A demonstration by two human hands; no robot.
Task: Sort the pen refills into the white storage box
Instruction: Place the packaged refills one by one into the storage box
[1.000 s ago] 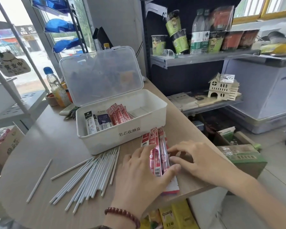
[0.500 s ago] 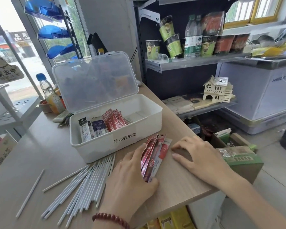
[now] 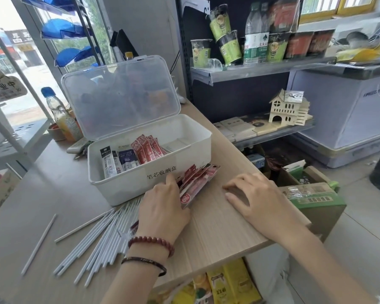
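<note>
Several red plastic pen-refill packets (image 3: 199, 182), fanned, held in our left grip (image 3: 162, 205) just beside the white plastic storage box (image 3: 119, 185); our right grip (image 3: 259, 198) rests relaxed and empty on the wooden counter (image 3: 217, 229).

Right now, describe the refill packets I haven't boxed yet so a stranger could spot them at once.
Find the white storage box with its clear lid up on the wooden table. By its front right corner, the left hand holds a fan of red packets. Unlike the red ones standing inside the box, these are outside it.
</note>
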